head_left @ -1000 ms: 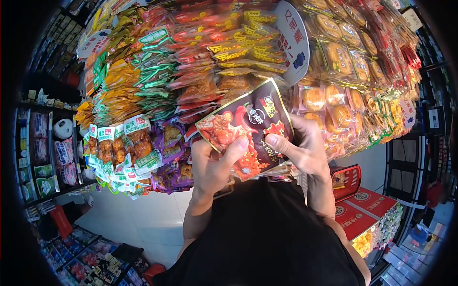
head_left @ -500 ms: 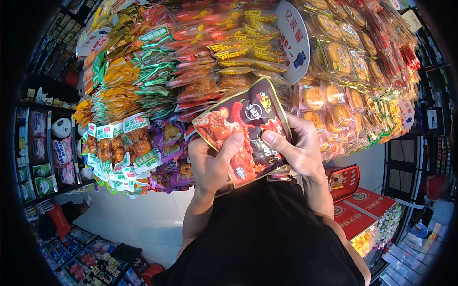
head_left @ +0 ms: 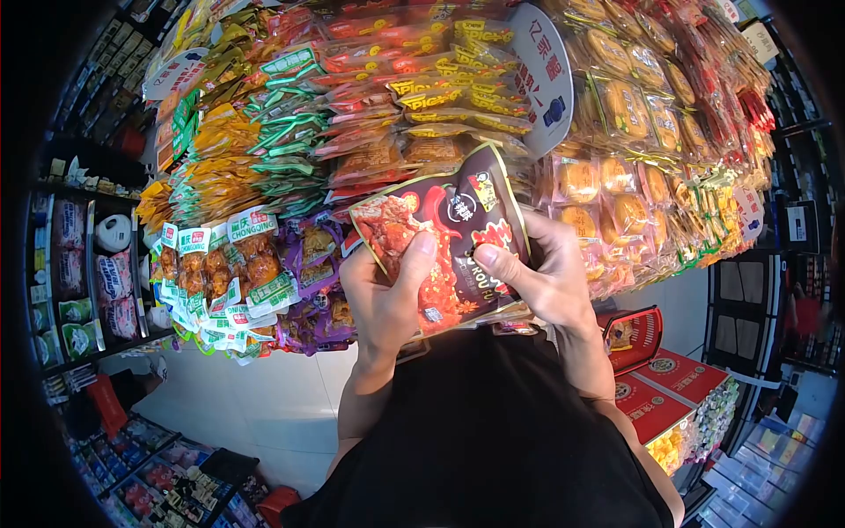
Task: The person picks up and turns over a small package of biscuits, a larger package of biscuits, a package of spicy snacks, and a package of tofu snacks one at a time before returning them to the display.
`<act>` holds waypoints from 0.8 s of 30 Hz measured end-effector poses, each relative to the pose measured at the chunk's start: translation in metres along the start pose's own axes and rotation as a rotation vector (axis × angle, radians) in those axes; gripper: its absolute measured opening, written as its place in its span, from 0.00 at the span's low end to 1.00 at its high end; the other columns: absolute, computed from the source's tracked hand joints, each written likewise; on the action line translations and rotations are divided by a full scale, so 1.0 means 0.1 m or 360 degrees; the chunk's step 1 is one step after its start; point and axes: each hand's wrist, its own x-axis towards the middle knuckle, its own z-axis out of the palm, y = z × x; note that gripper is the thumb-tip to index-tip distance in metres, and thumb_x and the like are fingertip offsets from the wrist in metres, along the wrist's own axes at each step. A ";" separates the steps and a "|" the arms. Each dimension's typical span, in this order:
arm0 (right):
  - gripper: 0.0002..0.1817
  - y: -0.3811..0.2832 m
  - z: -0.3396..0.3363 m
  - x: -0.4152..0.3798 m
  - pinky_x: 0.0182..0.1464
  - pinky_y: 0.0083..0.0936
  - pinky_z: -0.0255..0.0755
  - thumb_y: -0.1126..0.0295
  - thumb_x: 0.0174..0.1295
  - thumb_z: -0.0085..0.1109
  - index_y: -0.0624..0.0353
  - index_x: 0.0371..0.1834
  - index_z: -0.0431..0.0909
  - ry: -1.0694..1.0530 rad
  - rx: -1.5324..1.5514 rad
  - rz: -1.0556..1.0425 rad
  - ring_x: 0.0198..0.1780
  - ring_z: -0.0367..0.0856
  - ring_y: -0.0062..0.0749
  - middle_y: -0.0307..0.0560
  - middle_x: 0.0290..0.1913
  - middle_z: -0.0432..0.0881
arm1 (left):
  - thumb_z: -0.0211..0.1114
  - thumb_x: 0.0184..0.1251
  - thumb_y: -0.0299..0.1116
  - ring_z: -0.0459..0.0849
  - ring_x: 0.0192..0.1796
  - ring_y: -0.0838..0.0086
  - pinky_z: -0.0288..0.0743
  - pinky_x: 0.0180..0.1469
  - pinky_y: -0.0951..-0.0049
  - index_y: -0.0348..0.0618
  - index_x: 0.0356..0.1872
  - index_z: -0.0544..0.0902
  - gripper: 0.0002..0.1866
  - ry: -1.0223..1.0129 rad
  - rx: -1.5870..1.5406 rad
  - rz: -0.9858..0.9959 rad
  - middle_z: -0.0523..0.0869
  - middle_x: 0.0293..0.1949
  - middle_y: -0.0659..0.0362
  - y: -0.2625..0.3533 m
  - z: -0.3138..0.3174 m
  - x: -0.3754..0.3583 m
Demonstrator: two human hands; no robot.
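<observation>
A black and red snack packet (head_left: 449, 233) with chili and food pictures is held tilted between both hands, close to the chest. My left hand (head_left: 383, 295) grips its lower left side, thumb on the front. My right hand (head_left: 550, 273) holds its right side, thumb also pressed on the front. The fingers behind the packet are mostly hidden. Beyond it are rows of red and yellow spicy packets (head_left: 431, 97). White and green packets (head_left: 220, 277) lie left of my left hand.
Wrapped round cakes (head_left: 629, 211) fill the display's right side. An oval white sign (head_left: 550, 84) stands among the packets. A red basket (head_left: 635, 339) and red boxes (head_left: 673, 378) are at lower right. Dark shelves (head_left: 88, 273) stand at left over a pale floor (head_left: 264, 405).
Both hands and the packet have shifted slightly left. The packet's face is bent a little more, and both thumbs have moved slightly up and left on it.
</observation>
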 end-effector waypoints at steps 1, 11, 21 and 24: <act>0.15 0.02 0.00 0.00 0.32 0.16 0.67 0.68 0.65 0.69 0.66 0.49 0.82 -0.0012 0.0001 -0.0005 0.31 0.70 0.10 0.31 0.32 0.81 | 0.67 0.69 0.27 0.79 0.36 0.86 0.74 0.40 0.81 0.33 0.41 0.85 0.07 0.0022 0.0003 -0.0002 0.86 0.35 0.63 0.00 0.01 0.00; 0.13 0.06 -0.02 -0.01 0.35 0.17 0.70 0.71 0.66 0.68 0.67 0.48 0.82 0.0045 0.0009 -0.0081 0.33 0.72 0.11 0.33 0.32 0.82 | 0.67 0.69 0.27 0.78 0.36 0.86 0.73 0.41 0.80 0.33 0.41 0.85 0.06 0.0079 -0.0053 -0.0003 0.86 0.35 0.64 -0.03 0.05 -0.03; 0.13 -0.03 -0.02 0.00 0.45 0.19 0.77 0.75 0.66 0.66 0.67 0.52 0.83 0.0139 0.0295 -0.0089 0.41 0.81 0.16 0.42 0.41 0.88 | 0.69 0.66 0.25 0.82 0.42 0.82 0.76 0.46 0.78 0.34 0.49 0.82 0.13 -0.0435 -0.0029 -0.0165 0.87 0.42 0.60 0.00 -0.01 -0.03; 0.13 -0.03 -0.02 0.01 0.45 0.19 0.77 0.74 0.66 0.67 0.66 0.51 0.83 0.0142 0.0235 -0.0075 0.41 0.81 0.15 0.41 0.41 0.88 | 0.69 0.65 0.24 0.83 0.41 0.83 0.76 0.45 0.78 0.33 0.48 0.83 0.12 -0.0314 -0.0096 -0.0209 0.87 0.41 0.60 0.03 0.04 -0.03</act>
